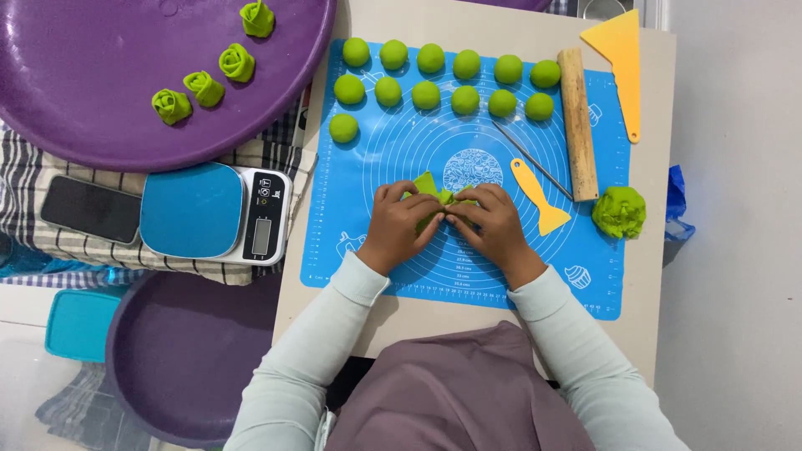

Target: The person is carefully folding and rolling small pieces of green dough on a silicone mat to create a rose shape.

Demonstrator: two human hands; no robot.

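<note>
Head view: two hands folding green dough at the middle of a blue mat.

Item: left hand (399,224) and right hand (493,224) are pressing together on a flat green dough piece (430,190), fingers curling closed around it, at the centre of the blue silicone mat (393,150). Thirteen green dough balls (443,79) are sitting in rows along the mat's far edge. A wooden rolling pin (577,121), yellow spatula (539,196) and green dough lump (619,211) are lying at the mat's right side. Left of the mat, a kitchen scale (215,213) is resting; beyond it, a purple tray (100,92) is carrying four dough roses (205,88).
</note>
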